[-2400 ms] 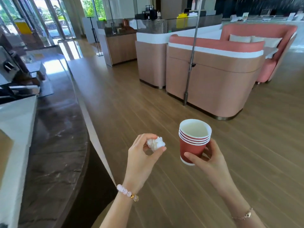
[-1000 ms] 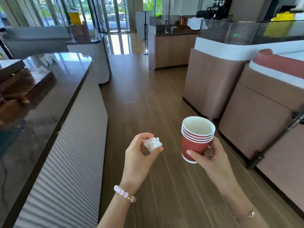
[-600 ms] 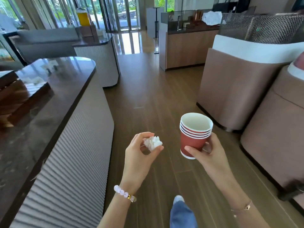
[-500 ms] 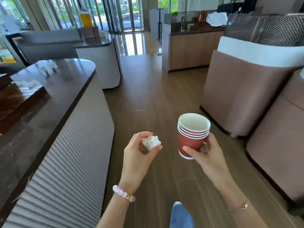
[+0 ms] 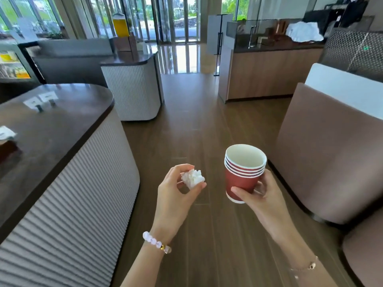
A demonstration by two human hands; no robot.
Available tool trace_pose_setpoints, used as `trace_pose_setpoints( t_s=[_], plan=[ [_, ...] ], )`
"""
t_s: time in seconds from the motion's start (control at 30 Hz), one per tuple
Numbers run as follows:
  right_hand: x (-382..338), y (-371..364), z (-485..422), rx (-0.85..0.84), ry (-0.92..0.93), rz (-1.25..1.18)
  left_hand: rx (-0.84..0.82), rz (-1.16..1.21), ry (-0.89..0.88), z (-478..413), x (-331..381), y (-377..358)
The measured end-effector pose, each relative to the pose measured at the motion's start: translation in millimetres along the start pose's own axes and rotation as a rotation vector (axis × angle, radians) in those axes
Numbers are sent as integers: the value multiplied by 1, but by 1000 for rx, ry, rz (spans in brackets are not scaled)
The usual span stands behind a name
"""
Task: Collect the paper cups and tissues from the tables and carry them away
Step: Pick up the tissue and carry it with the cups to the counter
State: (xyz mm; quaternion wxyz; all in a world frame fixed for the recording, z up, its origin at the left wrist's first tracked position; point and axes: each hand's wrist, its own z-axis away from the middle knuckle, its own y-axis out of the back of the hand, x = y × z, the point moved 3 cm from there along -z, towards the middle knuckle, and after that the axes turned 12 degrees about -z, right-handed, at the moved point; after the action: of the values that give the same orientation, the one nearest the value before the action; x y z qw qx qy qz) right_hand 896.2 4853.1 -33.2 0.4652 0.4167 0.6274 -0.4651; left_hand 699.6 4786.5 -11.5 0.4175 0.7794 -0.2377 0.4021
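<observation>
While the left hand pinches a crumpled tissue between thumb and fingertips, the right hand curls its fingers round the lower wall of the stacked red paper cups, upright above the wooden floor, just right of the tissue.

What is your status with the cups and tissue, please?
Left hand pinches crumpled tissue. Right hand grips stacked red cups. Counter on left, booth wall on right.

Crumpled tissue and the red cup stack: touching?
Apart. Head view shows bare floor between the crumpled tissue in the left hand and the red cup stack in the right hand.
</observation>
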Motion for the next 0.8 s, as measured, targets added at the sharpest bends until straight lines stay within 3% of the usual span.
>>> trace_pose_setpoints(
  t_s=[0.8],
  plan=[
    [70,-5,-509,179,71,137,-119,55,-69,-506,-92,-190]
  ],
)
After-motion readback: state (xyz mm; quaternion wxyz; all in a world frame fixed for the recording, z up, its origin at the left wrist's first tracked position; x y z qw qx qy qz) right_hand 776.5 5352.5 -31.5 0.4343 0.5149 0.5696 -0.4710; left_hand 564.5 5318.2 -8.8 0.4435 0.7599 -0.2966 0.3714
